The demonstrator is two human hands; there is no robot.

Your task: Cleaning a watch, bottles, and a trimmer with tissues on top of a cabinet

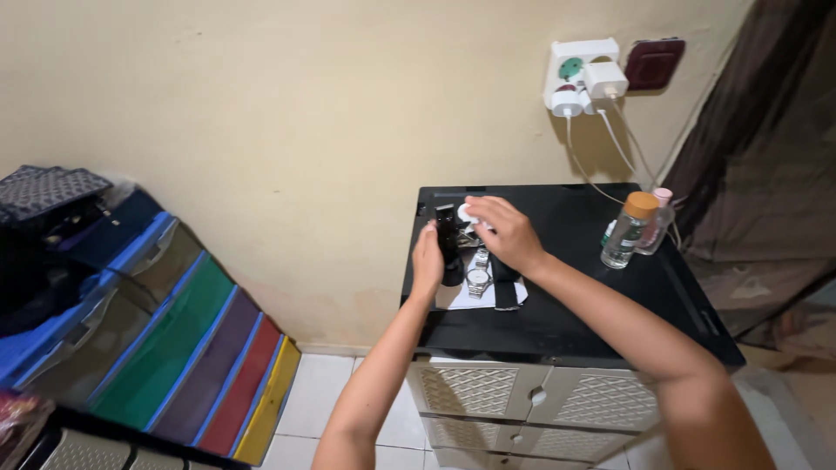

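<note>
Hands at the rear left of a black cabinet top point(566, 322). The left hand point(427, 259) stands edge-on, fingers together and nearly straight, pressed against a slim black upright object point(448, 245); whether it actually clasps that object cannot be told. The right hand point(507, 233) lies palm down with fingers curled over a small white round item point(468, 211), apparently pinching it. Just beneath both hands lie a steel wristwatch point(477, 277) and a black strap point(505, 292), resting on a white sheet point(461, 298). Containers: a clear bottle with an orange cap point(627, 231) stands upright near the right rear corner, its contents colourless; touching or just behind it stands a smaller pink-capped bottle point(660, 218), contents not discernible. White cables hang from a wall adapter point(582, 77) down behind these bottles. The front half and right side of the top lie bare. Below the top, the cabinet shows pale patterned drawer fronts point(531, 396). Well apart to the left leans a stack of coloured plastic drawers point(200, 348), with white floor tiles point(313, 392) between.
</note>
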